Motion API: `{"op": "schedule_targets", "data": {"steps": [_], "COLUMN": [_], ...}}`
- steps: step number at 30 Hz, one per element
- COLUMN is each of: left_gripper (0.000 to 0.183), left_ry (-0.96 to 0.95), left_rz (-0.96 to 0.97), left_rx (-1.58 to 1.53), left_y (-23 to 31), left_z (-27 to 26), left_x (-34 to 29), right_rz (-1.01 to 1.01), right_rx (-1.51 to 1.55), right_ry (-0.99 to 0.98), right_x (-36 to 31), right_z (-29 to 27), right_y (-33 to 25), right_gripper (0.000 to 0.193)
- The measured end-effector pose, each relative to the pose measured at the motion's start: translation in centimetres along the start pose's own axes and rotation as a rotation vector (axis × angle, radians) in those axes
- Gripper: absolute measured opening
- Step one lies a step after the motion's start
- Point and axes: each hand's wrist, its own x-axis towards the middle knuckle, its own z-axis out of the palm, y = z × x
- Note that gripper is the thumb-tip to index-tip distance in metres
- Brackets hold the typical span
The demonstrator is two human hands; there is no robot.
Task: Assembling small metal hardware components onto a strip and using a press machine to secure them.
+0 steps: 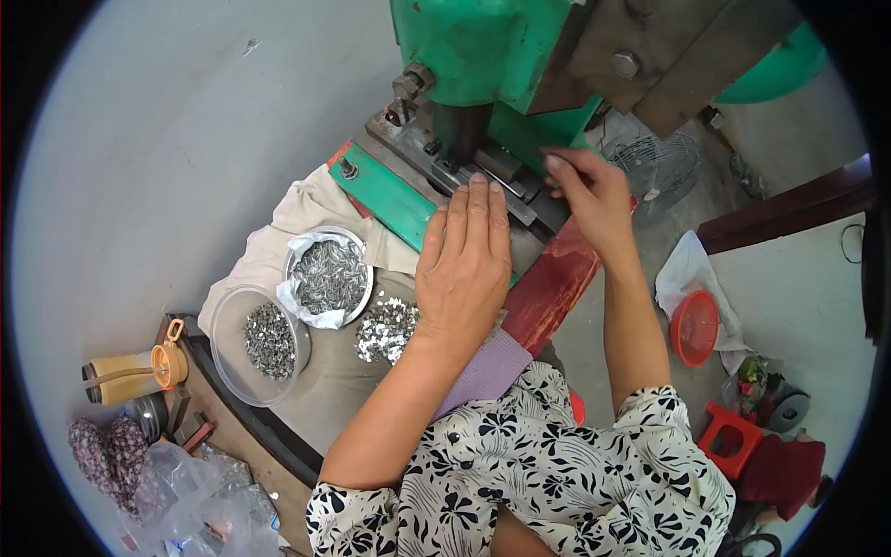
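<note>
My left hand (467, 260) lies flat with its fingers stretched out side by side, their tips at the front of the dark metal die (506, 181) on a green press (469, 46). The press's dark ram (461, 130) stands over the die just beyond those fingertips. To the right of the die, my right hand (599, 195) is raised with its fingers curled together and slightly blurred. Whatever its fingertips pinch, if anything, is too small to make out. Under my left wrist lies a purple cloth (478, 371), beside a worn red board (561, 288).
Left of my arm stand a bowl of thin shiny metal pieces (329, 277) and a clear plastic tub (227, 348) holding small metal parts. A loose pile of metal bits (387, 330) lies near them. A red basket (694, 328) and a fan (654, 167) are at the right.
</note>
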Motion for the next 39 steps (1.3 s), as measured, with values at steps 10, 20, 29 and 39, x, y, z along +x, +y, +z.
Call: {"op": "schedule_targets", "data": {"steps": [10, 20, 29, 39], "left_gripper": [0.067, 0.060, 0.065, 0.075], "left_ry": [0.010, 0.016, 0.008, 0.093], "left_rz": [-0.020, -0.025, -0.041, -0.105], "left_rx": [-0.008, 0.014, -0.050, -0.329], "left_y": [-0.1, 0.1, -0.1, -0.1], "left_z": [0.2, 0.2, 0.2, -0.1], "left_x": [-0.2, -0.1, -0.5, -0.3], "right_rz": [-0.014, 0.105, 0.087, 0.166], "right_rx": [-0.261, -0.155, -0.023, -0.121], "right_ry": [-0.553, -0.745, -0.654, -0.640], "right_x": [6.6, 7.3, 6.0, 6.2], "right_z": [1.7, 0.5, 0.6, 0.8], "right_y": [0.0, 0.5, 0.4, 0.3], "right_gripper": [0.032, 0.021, 0.024, 0.021]}}
